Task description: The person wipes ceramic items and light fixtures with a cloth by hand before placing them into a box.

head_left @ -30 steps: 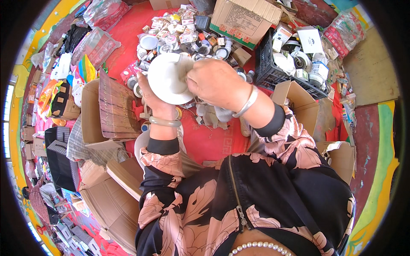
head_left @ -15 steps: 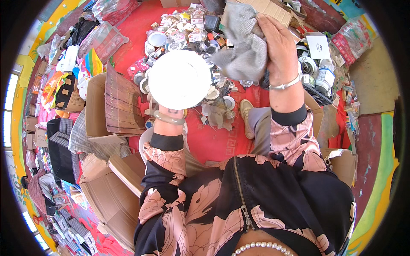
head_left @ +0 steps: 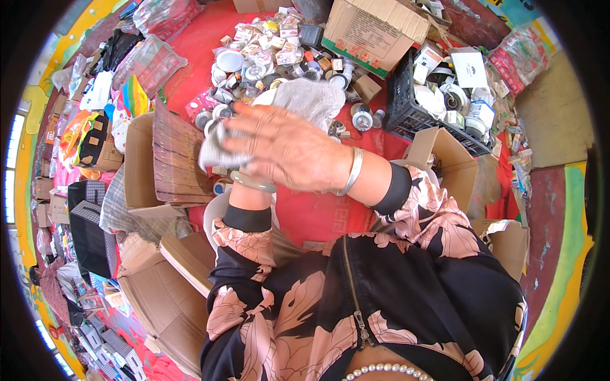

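My right hand [head_left: 289, 149] reaches across to the left, its fingers stretched over a grey cloth [head_left: 311, 101] that bunches out beyond and beneath them; the fingers are smeared by motion. Under the cloth and hand is a smooth white round disc [head_left: 265, 97], of which only a small part of the edge shows. My left hand is almost wholly hidden below them; its wrist [head_left: 250, 198], with a pale bangle, comes up under the disc and supports it. Past my hands, a heap of small boxes and round lamp-like fittings [head_left: 254, 66] covers the red floor covering.
A black plastic crate [head_left: 406, 105] full of boxes and round fittings stands at the right. Beyond it sits a cardboard box [head_left: 375, 32]. Open cartons [head_left: 141, 159] stand at my left, another carton [head_left: 445, 159] at my right. Plastic bags [head_left: 149, 60] lie far left.
My right hand has swung left and down with the cloth, from beside the disc to over it. The disc, fully visible before, is now mostly covered. The crate and cardboard box have come into clear view.
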Demonstrator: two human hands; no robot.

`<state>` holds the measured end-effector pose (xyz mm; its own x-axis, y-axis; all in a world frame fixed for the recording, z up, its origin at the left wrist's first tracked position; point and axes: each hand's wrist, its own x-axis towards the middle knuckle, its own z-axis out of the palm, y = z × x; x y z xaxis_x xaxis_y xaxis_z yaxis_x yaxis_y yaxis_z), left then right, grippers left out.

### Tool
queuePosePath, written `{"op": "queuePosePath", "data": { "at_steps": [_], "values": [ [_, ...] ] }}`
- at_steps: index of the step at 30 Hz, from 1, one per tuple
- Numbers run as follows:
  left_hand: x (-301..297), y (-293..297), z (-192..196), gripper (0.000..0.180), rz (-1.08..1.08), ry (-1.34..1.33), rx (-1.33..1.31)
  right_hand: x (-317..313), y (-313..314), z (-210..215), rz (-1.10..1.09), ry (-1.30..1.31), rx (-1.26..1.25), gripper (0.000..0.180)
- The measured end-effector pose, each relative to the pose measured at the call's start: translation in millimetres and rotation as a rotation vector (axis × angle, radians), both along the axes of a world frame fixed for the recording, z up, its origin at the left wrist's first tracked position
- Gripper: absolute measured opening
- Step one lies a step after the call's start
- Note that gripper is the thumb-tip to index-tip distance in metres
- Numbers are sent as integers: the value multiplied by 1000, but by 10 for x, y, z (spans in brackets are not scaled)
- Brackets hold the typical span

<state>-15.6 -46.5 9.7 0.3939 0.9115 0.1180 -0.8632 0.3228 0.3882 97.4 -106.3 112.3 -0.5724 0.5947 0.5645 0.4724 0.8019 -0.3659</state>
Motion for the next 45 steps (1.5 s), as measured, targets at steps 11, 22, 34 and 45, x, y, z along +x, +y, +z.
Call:
{"op": "queuePosePath", "data": {
  "at_steps": [11,22,34,45],
  "values": [
    [187,-70,-15,47,392,1075,619,339,303,-58,-355,33,82,34],
    [166,-85,101,39,283,802,281,271,238,-35,-309,58,103,24],
    [-277,-131,190,50,-136,-332,130,1832,549,79,-499,1325,-688,26],
    [-270,-140,639,55,-80,-191,-78,652,-153,707,-266,553,8,28]
  ]
}}
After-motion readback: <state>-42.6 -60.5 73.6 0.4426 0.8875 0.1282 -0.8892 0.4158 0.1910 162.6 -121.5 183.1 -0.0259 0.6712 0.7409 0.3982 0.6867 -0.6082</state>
